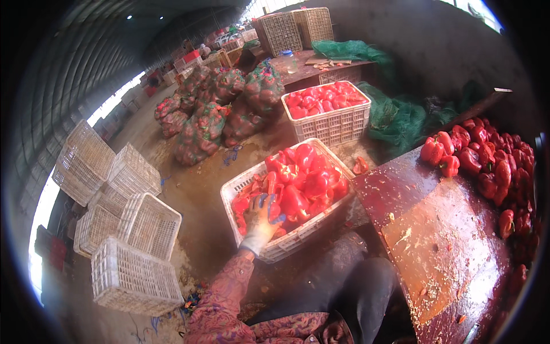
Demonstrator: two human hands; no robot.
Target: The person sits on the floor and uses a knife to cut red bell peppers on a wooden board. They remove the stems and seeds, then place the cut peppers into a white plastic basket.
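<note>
My left hand, in a pale work glove with blue-coated fingertips, reaches into the near side of a white plastic crate. The crate is heaped with cut red bell peppers. A red pepper piece shows between its fingers and thumb; whether they grip it or only rest on it cannot be told. My right hand is out of view. Right of my knees stands a dark red tabletop with an orange-brown board on it, strewn with pepper seeds. Whole red bell peppers are piled along its far side.
Another full pepper crate stands beyond, near green netting. Mesh sacks of peppers crowd the floor ahead. Several white plastic crates lie stacked and tipped at left. A lidded jar sits on a back table.
</note>
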